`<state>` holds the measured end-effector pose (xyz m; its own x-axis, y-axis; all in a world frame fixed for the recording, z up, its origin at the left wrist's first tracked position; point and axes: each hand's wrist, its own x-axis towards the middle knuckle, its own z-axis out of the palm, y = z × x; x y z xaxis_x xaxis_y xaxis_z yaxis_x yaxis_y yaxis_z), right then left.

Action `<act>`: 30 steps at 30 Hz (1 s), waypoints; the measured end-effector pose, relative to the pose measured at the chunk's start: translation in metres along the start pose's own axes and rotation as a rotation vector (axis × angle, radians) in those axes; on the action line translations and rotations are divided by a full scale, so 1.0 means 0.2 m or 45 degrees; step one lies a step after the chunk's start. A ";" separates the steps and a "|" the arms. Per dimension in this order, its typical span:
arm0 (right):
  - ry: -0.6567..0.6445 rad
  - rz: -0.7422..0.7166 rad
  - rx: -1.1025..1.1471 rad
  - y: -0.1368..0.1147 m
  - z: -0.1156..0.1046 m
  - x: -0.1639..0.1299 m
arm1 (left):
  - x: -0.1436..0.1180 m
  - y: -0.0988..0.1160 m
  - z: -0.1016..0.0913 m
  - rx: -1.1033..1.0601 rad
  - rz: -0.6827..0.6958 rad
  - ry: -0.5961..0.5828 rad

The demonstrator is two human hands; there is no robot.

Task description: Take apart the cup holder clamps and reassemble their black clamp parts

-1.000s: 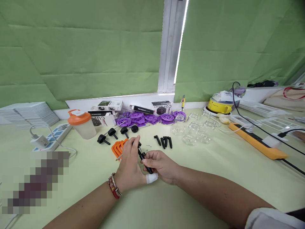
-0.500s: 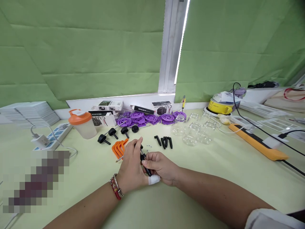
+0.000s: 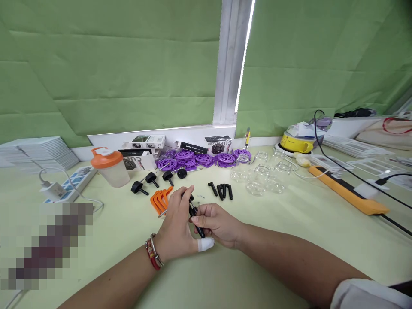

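Both hands low over the bench (image 3: 257, 266) — left hand (image 3: 175, 225) and right hand (image 3: 217, 223) each with grip clamped on one black rod (image 3: 196, 219) (held between them), beside orange brackets (image 3: 160, 199), four black pegs (image 3: 221, 191), three black knobs (image 3: 151, 180), one orange-lidded shaker cup (image 3: 109, 167) — contents hidden.

Both hands, left hand (image 3: 175, 225) and right hand (image 3: 216, 223), apparently grip a black rod (image 3: 196, 219).
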<state>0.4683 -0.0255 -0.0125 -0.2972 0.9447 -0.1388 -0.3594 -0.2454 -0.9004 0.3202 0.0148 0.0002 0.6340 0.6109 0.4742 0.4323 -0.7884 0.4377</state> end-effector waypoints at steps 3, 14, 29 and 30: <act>0.002 0.008 0.002 -0.01 0.00 0.00 | 0.00 -0.01 0.00 0.003 0.014 -0.022; 0.021 0.018 0.035 0.01 -0.02 0.01 | 0.00 -0.01 0.00 0.039 0.040 0.037; 0.153 -0.156 -0.561 -0.11 -0.17 0.07 | 0.04 -0.01 -0.15 -0.638 -0.524 -0.329; 0.283 -0.210 -0.691 -0.12 -0.20 0.08 | 0.05 -0.01 -0.16 -0.800 -0.624 -0.401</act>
<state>0.5078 0.0047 -0.0101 -0.0633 0.9979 -0.0100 0.1348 -0.0014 -0.9909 0.3042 0.0254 0.0288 0.6571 0.7503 -0.0724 0.3273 -0.1975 0.9240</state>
